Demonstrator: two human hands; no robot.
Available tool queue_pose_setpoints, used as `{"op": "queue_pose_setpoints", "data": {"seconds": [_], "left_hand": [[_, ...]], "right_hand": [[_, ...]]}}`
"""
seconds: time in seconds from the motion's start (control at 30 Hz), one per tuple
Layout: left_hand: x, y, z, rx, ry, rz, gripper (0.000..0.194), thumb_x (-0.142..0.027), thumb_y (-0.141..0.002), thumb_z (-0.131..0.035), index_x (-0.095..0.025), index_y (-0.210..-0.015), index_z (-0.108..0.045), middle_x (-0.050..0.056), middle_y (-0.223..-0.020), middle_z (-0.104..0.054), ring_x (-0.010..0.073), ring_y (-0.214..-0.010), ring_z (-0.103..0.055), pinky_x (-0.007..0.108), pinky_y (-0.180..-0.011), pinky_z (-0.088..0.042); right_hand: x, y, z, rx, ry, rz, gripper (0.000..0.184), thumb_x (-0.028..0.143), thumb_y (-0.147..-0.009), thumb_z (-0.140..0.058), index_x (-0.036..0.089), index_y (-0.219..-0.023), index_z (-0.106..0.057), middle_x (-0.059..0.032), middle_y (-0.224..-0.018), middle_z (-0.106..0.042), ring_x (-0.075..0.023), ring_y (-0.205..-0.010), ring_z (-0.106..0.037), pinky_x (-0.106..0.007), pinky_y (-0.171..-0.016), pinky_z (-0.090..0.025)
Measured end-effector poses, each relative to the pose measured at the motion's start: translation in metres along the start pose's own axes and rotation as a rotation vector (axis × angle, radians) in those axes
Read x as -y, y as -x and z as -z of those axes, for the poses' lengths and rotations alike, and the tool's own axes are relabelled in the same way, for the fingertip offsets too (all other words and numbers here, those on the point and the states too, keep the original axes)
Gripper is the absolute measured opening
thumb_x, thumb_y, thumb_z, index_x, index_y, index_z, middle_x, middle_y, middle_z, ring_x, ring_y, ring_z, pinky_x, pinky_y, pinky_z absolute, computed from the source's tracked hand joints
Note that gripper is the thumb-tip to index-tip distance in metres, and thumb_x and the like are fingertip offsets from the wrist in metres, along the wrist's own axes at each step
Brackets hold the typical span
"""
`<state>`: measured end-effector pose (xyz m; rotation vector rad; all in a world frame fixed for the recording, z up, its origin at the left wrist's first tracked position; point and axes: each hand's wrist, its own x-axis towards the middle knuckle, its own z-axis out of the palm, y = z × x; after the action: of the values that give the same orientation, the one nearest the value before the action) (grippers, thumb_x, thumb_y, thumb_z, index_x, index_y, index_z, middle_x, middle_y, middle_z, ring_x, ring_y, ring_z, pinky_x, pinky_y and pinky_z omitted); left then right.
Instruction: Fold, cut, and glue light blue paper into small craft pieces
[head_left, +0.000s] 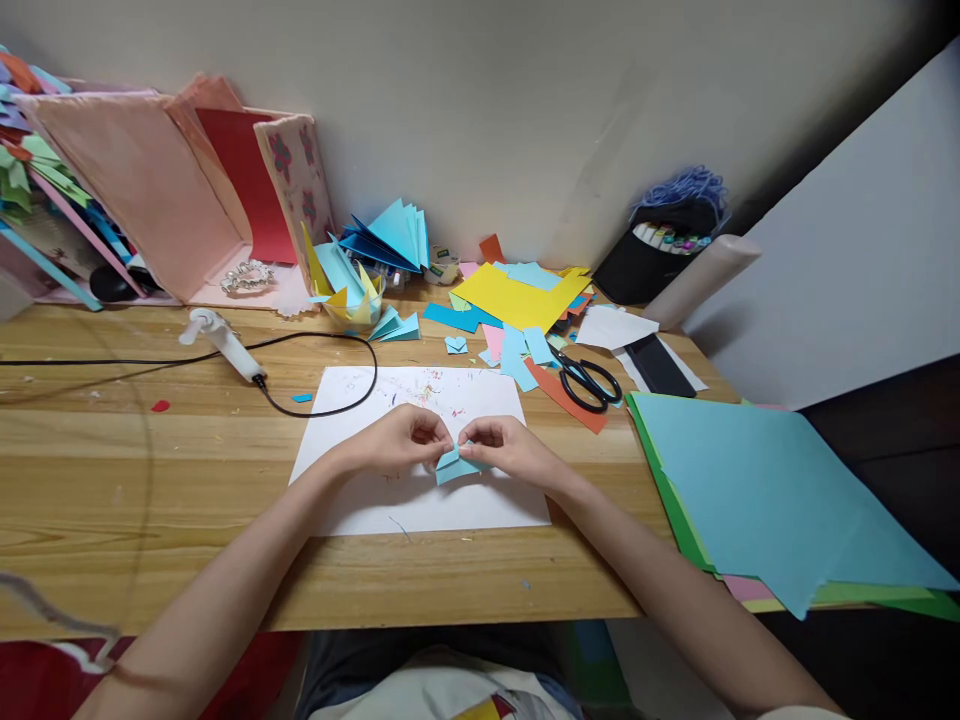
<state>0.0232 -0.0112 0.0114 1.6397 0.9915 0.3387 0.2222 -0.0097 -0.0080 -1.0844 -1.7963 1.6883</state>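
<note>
The left hand (401, 440) pinches the left edge of a small blue folded paper (456, 464); the right hand (504, 445) grips its right side. The paper lies just above a white sheet (360, 490) on the worktop (150, 470). Several folds look made, the shape unfinished. Its long axis runs left-right, tilted slightly. Scissors (591, 382) lie well apart, right.

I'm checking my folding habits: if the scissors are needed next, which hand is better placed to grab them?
Probably the right hand: the scissors lie up and to its side, while the left hand would have to cross over the blue paper piece both pinch.
</note>
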Motion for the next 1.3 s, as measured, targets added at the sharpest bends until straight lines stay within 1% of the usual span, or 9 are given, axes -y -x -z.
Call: {"op": "queue_pose_setpoints", "data": {"seconds": [0.17, 0.43, 0.57, 0.7, 0.83, 0.93, 1.07, 1.2, 1.3], "left_hand": [[0.003, -0.001, 0.0, -0.011, -0.009, 0.014, 0.03, -0.039, -0.075, -0.05, -0.011, -0.074, -0.061, 0.002, -0.061, -0.058, 0.0088, -0.053, -0.046, 0.018, -0.047, -0.034], [0.005, 0.001, 0.003, 0.063, -0.011, -0.003, 0.027, -0.035, -0.071, -0.054, -0.011, -0.072, -0.067, 0.001, -0.057, -0.058, 0.0072, -0.048, -0.042, 0.018, -0.044, -0.03], [0.004, 0.002, 0.003, 0.066, 0.042, -0.002, 0.026, -0.035, -0.069, -0.058, -0.01, -0.074, -0.066, 0.002, -0.06, -0.06, 0.0084, -0.051, -0.046, 0.018, -0.046, -0.033], [0.003, 0.002, 0.003, 0.018, 0.097, 0.01, 0.025, -0.035, -0.071, -0.056, -0.011, -0.073, -0.066, 0.001, -0.058, -0.058, 0.008, -0.052, -0.046, 0.018, -0.047, -0.032], [0.0, -0.001, -0.001, -0.035, 0.199, 0.024, 0.029, -0.037, -0.069, -0.059, -0.011, -0.076, -0.067, 0.003, -0.063, -0.06, 0.0095, -0.056, -0.049, 0.02, -0.051, -0.035], [-0.001, -0.006, -0.01, -0.158, 0.209, 0.051, 0.032, -0.04, -0.064, -0.064, -0.01, -0.073, -0.067, 0.004, -0.062, -0.06, 0.0091, -0.054, -0.047, 0.019, -0.047, -0.033], [0.0, -0.009, -0.017, -0.287, 0.23, 0.042, 0.033, -0.042, -0.063, -0.065, -0.01, -0.065, -0.063, 0.002, -0.058, -0.058, 0.008, -0.05, -0.045, 0.019, -0.044, -0.033], [0.002, -0.009, -0.015, -0.318, 0.264, 0.005, 0.028, -0.038, -0.063, -0.066, -0.01, -0.06, -0.057, 0.0, -0.054, -0.054, 0.0079, -0.051, -0.045, 0.019, -0.047, -0.034], [0.002, -0.008, -0.015, -0.327, 0.263, 0.003, 0.027, -0.036, -0.064, -0.065, -0.011, -0.061, -0.056, -0.002, -0.054, -0.052, 0.0074, -0.05, -0.045, 0.019, -0.047, -0.033]], "right_hand": [[0.002, 0.002, -0.005, -0.113, 0.214, 0.075, 0.016, 0.029, -0.074, -0.057, 0.016, -0.081, -0.063, -0.0033, -0.079, -0.061, -0.013, -0.069, -0.051, -0.024, -0.06, -0.039], [0.001, 0.005, -0.008, -0.041, 0.199, 0.076, 0.013, 0.026, -0.074, -0.057, 0.016, -0.08, -0.063, -0.0033, -0.079, -0.062, -0.0139, -0.072, -0.053, -0.025, -0.063, -0.041], [0.002, 0.005, -0.009, -0.031, 0.167, 0.076, 0.015, 0.028, -0.074, -0.058, 0.016, -0.08, -0.063, -0.0036, -0.079, -0.063, -0.0141, -0.072, -0.053, -0.025, -0.063, -0.041], [0.002, 0.004, -0.008, -0.066, 0.127, 0.033, 0.017, 0.03, -0.073, -0.058, 0.015, -0.08, -0.063, -0.0031, -0.075, -0.061, -0.0127, -0.066, -0.052, -0.024, -0.058, -0.04], [0.0, 0.002, -0.009, -0.217, 0.183, 0.034, 0.016, 0.029, -0.071, -0.059, 0.014, -0.074, -0.063, -0.0023, -0.069, -0.061, -0.0114, -0.06, -0.05, -0.023, -0.054, -0.038], [-0.001, 0.001, -0.009, -0.29, 0.191, 0.063, 0.015, 0.029, -0.071, -0.059, 0.015, -0.072, -0.063, -0.0027, -0.07, -0.062, -0.012, -0.062, -0.052, -0.024, -0.057, -0.039], [0.004, 0.001, -0.005, -0.271, 0.125, 0.076, 0.02, 0.034, -0.072, -0.059, 0.015, -0.075, -0.063, -0.004, -0.074, -0.063, -0.0127, -0.064, -0.054, -0.024, -0.056, -0.042], [0.008, 0.004, 0.001, -0.199, 0.048, 0.038, 0.027, 0.04, -0.073, -0.059, 0.015, -0.078, -0.065, -0.0044, -0.075, -0.064, -0.0122, -0.058, -0.055, -0.024, -0.05, -0.043], [0.009, 0.006, 0.002, -0.259, 0.107, 0.047, 0.025, 0.039, -0.073, -0.059, 0.015, -0.073, -0.064, -0.0042, -0.07, -0.063, -0.0123, -0.055, -0.054, -0.024, -0.047, -0.041]]}}
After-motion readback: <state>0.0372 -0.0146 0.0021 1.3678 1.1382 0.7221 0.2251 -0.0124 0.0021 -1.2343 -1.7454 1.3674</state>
